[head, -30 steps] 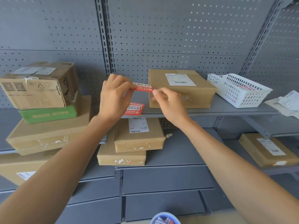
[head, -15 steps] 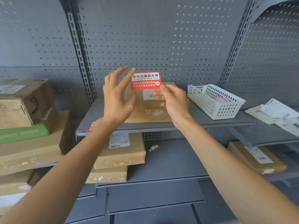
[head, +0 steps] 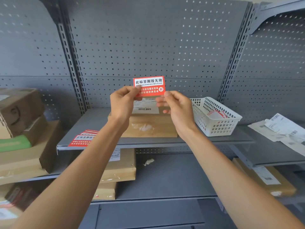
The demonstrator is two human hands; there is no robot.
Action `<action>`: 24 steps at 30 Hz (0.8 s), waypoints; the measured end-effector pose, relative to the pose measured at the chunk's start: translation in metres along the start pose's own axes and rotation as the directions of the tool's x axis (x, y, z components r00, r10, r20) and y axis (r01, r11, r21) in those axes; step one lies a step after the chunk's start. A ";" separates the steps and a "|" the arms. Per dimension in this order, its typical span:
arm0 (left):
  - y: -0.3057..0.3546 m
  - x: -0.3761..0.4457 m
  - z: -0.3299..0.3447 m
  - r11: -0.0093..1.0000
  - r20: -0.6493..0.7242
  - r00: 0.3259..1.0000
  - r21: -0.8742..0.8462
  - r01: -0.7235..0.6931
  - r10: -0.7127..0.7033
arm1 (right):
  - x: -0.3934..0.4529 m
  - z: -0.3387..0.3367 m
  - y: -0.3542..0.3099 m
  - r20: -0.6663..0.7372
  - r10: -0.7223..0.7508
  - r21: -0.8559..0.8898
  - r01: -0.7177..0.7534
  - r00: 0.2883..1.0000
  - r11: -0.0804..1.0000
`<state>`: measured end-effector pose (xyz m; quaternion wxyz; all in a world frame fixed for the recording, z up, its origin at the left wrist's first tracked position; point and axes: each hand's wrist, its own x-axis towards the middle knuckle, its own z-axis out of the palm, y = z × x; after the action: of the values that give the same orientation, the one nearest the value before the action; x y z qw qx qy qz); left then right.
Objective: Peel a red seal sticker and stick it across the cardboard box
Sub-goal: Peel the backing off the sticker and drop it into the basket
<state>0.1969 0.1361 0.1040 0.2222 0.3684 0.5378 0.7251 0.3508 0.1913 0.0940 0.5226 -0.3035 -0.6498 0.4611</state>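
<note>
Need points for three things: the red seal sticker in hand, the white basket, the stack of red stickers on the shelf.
red seal sticker [head: 149, 83], head view, upper printed face above the fingers.
white basket [head: 216, 128], head view, front lattice wall.
stack of red stickers [head: 80, 140], head view, top sticker's face near the shelf edge.

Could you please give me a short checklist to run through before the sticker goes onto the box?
1. Red seal sticker held by both the left hand and the right hand: ok.
2. Printed side faces the camera: ok.
3. Backing peeled off: cannot tell.
4. Cardboard box below the hands on the shelf: ok.
5. Sticker touching the box: not ok, held above it.
</note>
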 end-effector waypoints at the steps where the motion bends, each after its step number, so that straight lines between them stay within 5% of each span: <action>1: 0.001 0.000 0.001 1.000 -0.009 1.000 -0.003 0.004 -0.004 | 0.000 -0.002 0.002 0.005 0.011 0.018 -0.011 1.000 1.000; 17: 0.005 0.021 -0.004 0.992 0.017 0.999 0.121 0.026 -0.029 | 0.014 0.001 0.000 -0.020 0.010 0.042 -0.010 1.000 0.999; 20: 0.003 0.020 -0.009 0.925 -0.097 0.969 0.333 -0.184 0.228 | 0.017 0.006 0.001 -0.054 0.000 0.038 0.002 0.999 0.999; 24: 0.005 0.008 -0.003 0.700 0.072 0.836 0.511 -0.499 0.544 | 0.018 0.013 0.001 -0.069 -0.043 0.014 0.044 0.997 0.999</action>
<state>0.1894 0.1383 0.1104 -0.1208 0.5199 0.5922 0.6037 0.3336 0.2042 0.0999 0.5568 -0.3008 -0.6343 0.4440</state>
